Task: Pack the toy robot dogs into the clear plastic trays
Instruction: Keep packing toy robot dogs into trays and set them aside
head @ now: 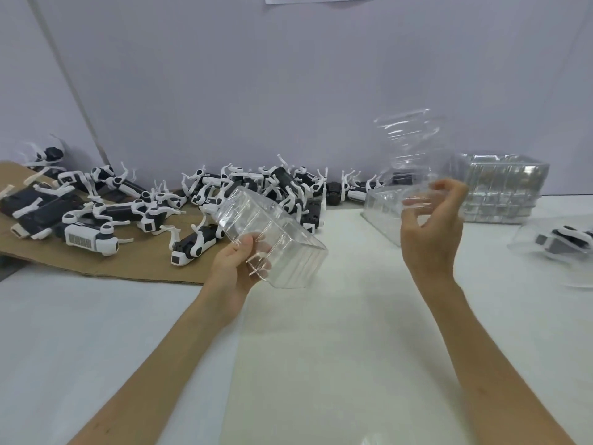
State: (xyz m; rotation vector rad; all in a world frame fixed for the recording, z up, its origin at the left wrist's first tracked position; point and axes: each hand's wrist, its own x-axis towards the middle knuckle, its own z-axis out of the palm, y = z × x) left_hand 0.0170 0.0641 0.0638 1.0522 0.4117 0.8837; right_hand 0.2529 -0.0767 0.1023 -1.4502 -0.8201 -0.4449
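My left hand (237, 271) grips a clear plastic tray (272, 232) by its near edge and holds it tilted above the white table. My right hand (433, 226) is raised to the right and pinches a second clear tray (407, 146) that stands upright and looks blurred. Several black-and-white toy robot dogs (199, 245) lie in a heap on the left and along the wall. One more toy dog (564, 242) lies inside a clear tray at the right edge.
A brown cardboard sheet (96, 264) lies under the left part of the heap. A stack of clear trays (500, 187) stands at the back right, with another clear tray (382, 207) on the table before it. A grey wall closes the back.
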